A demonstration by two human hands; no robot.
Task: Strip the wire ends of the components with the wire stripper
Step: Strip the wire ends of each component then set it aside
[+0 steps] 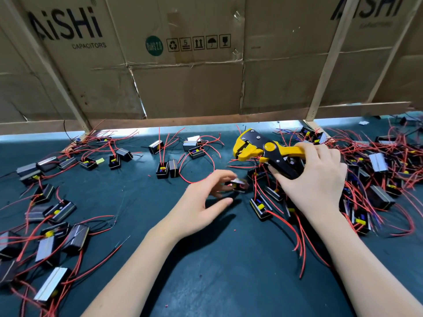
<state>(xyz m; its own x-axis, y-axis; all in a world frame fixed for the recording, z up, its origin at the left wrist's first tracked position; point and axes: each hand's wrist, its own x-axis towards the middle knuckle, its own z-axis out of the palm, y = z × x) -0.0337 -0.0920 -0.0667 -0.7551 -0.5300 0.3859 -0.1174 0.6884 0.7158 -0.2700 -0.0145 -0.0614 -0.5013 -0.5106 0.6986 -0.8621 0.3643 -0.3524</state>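
Note:
My right hand (315,179) grips the handles of a yellow and black wire stripper (265,149), whose jaws point left above the mat. My left hand (206,200) is blurred, with its fingers curled round a small black component (238,185) with red wires just left of the right-hand pile. Whether the fingers pinch it or only touch it is unclear. Several more black components with red wires (261,208) lie under and around my right hand.
A dark green mat (217,259) covers the bench. Piles of components with red wires lie at the left (57,211) and right (380,179). A cardboard wall (183,65) on a wooden frame stands along the far edge.

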